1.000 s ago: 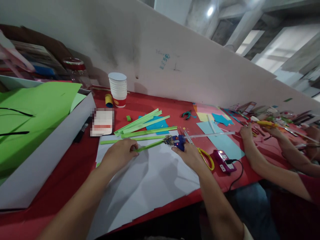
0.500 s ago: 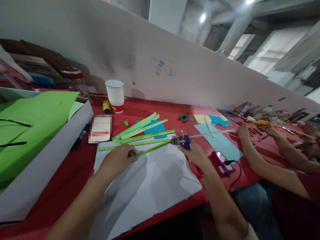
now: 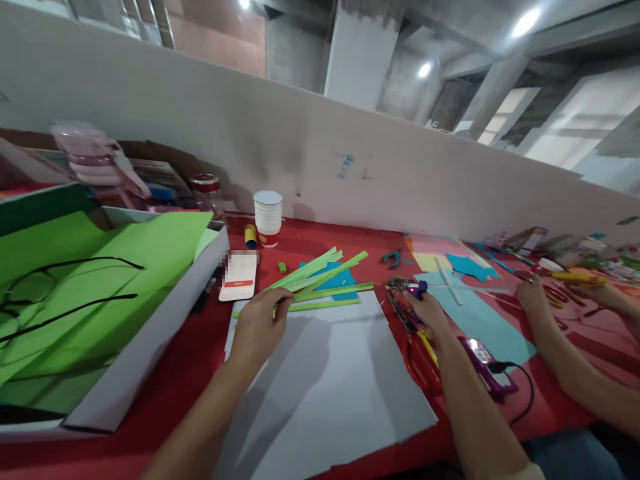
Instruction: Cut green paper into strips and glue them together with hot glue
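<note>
My left hand [image 3: 263, 323] is closed, fingertips pinched on the near end of a green paper strip [image 3: 335, 272] that slants up to the right over other strips. My right hand [image 3: 427, 312] is wrapped round a blue hot glue gun [image 3: 416, 288] with a small red light. The gun's tip points left, close to the strip ends, and a long clear glue stick [image 3: 473, 289] runs out of its back. Beneath my left hand and the strips lie white paper sheets [image 3: 345, 373]. A blue paper piece [image 3: 340, 275] is partly covered by the strips.
At left stands a white box [image 3: 150, 340] with green sheets and glasses [image 3: 75, 300]. Behind are stacked paper cups [image 3: 269, 217], a phone [image 3: 240, 277] and teal pliers [image 3: 395, 259]. A purple power unit [image 3: 487, 367] sits right, near another person's hand [image 3: 533, 300]. Tools lie under my right hand.
The view has turned left. My left hand has swung the strip from beside the glue gun's tip to an upward slant over the pile. The glue gun has moved off the white sheets.
</note>
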Action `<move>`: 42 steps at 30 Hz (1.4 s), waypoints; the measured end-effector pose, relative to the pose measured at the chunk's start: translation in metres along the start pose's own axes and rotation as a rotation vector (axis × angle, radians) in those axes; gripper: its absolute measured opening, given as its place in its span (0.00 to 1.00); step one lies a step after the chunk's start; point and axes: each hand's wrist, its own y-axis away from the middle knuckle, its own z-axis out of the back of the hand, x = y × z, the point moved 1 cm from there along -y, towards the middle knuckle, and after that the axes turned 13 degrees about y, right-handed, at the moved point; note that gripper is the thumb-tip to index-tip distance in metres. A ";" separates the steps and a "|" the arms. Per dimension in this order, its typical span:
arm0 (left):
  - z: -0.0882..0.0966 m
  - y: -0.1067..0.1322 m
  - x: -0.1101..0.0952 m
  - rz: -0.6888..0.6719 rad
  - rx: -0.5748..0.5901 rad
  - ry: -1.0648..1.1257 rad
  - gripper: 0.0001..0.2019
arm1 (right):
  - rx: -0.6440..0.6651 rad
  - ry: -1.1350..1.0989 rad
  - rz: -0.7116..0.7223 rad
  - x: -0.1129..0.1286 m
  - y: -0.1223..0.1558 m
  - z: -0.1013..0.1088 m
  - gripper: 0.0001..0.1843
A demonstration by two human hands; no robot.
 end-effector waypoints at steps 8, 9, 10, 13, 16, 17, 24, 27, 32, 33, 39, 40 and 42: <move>0.000 0.004 -0.008 0.038 -0.068 0.115 0.08 | -0.295 0.086 0.000 0.033 0.037 0.000 0.19; -0.001 0.004 -0.009 0.051 -0.059 0.135 0.08 | -0.236 -0.032 0.080 0.044 0.045 -0.006 0.20; -0.001 0.005 -0.009 0.064 -0.047 0.156 0.08 | -0.136 -0.113 0.160 0.057 0.054 -0.013 0.20; -0.004 0.006 -0.011 0.108 0.017 0.227 0.08 | 0.172 -0.289 0.341 0.095 0.086 -0.041 0.20; -0.008 0.006 -0.014 0.108 0.123 0.292 0.08 | 0.537 -0.766 0.416 0.122 0.111 -0.067 0.14; -0.010 0.006 -0.014 0.096 0.153 0.300 0.08 | 0.540 -0.845 0.404 0.126 0.115 -0.072 0.12; -0.011 0.004 -0.011 0.133 0.300 0.259 0.08 | 0.392 -0.864 0.241 0.106 0.092 -0.069 0.15; -0.008 0.002 -0.009 0.154 0.337 0.260 0.08 | 0.296 -0.876 0.180 0.096 0.077 -0.057 0.19; -0.002 -0.001 -0.009 0.150 0.361 0.275 0.09 | 0.192 -0.942 0.148 0.093 0.065 -0.040 0.22; 0.000 -0.001 -0.009 0.151 0.362 0.270 0.09 | 0.175 -0.967 0.143 0.092 0.064 -0.037 0.22; 0.003 -0.003 -0.004 0.142 0.269 0.139 0.08 | 0.017 -1.195 0.084 0.081 0.049 -0.025 0.18; 0.003 -0.003 -0.003 0.140 0.220 0.104 0.08 | -0.038 -1.246 0.055 0.080 0.048 -0.024 0.18; 0.002 -0.003 -0.002 0.146 0.129 0.076 0.08 | -0.120 -1.311 0.001 0.080 0.049 -0.028 0.16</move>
